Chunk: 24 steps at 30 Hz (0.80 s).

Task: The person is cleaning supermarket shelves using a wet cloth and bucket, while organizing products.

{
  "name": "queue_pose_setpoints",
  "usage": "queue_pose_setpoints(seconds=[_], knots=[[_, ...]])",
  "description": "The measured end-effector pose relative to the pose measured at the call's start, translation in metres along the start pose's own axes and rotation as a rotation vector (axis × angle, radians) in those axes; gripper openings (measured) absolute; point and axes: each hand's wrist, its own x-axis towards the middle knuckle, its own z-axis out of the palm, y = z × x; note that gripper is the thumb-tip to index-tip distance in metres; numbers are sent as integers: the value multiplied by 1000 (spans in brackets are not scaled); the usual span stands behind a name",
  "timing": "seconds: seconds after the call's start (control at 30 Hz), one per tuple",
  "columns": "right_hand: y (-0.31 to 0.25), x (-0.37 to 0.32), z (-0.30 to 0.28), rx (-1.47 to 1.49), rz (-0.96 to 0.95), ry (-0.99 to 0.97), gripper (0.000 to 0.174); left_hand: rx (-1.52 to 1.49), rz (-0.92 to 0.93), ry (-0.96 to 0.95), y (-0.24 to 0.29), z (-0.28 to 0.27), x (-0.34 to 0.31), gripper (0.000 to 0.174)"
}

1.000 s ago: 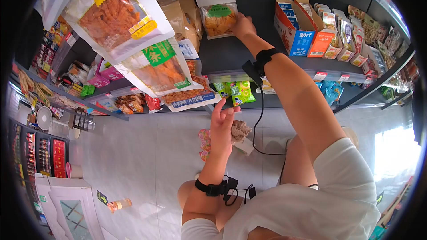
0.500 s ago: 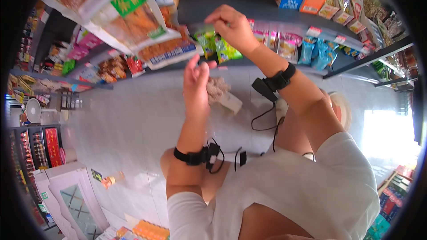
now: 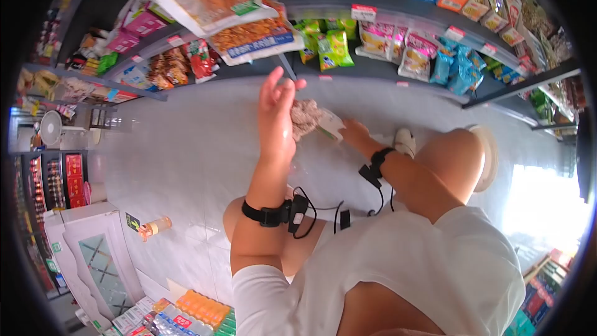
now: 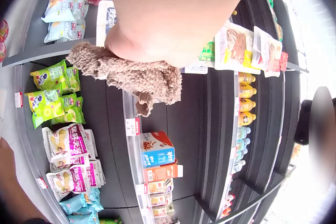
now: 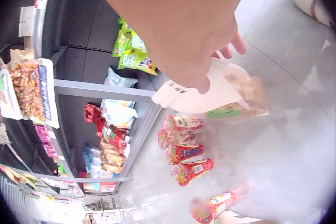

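Note:
My left hand (image 3: 277,121) is raised in front of the shelf and grips a fuzzy brown cloth (image 3: 305,118). In the left wrist view the cloth (image 4: 131,74) bunches out on both sides of the hand, and the fingers are hidden behind it. Low over the floor, my right hand (image 3: 356,132) pinches the white top of a snack bag (image 3: 331,126). The right wrist view shows this bag (image 5: 194,97) tilted, with the thumb across its white part, a green label and a see-through section with pale pieces inside.
Red-and-pink snack packs (image 5: 191,171) lie on the floor below the bag. Large snack bags (image 3: 255,34) hang out from the shelf at upper left. Green bags (image 3: 334,50), pink-and-white bags (image 3: 416,56) and blue bags (image 3: 457,68) fill the lower shelf. A bottle (image 3: 154,228) lies at left.
My right hand has left the bag on the upper shelf, come down toward the floor and taken hold of the snack bag there. The left hand keeps the cloth; the head view has shifted downward.

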Motion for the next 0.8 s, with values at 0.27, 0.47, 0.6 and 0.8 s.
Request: queue_pose_setpoints(seconds=[0.27, 0.47, 0.6, 0.8], knots=[[-50, -18, -47, -157, -91, 133, 28, -72, 55, -42, -6, -11, -5, 49], [-94, -65, -154, 3, -179, 153, 31, -60, 15, -77, -25, -20, 14, 44], [-109, -102, -216, 301, -260, 310, 27, 289, 151, 114, -39, -33, 26, 52], [-135, -126, -271, 908, -384, 477, 29, 308, -74, -24, -25, -41, 16, 79]])
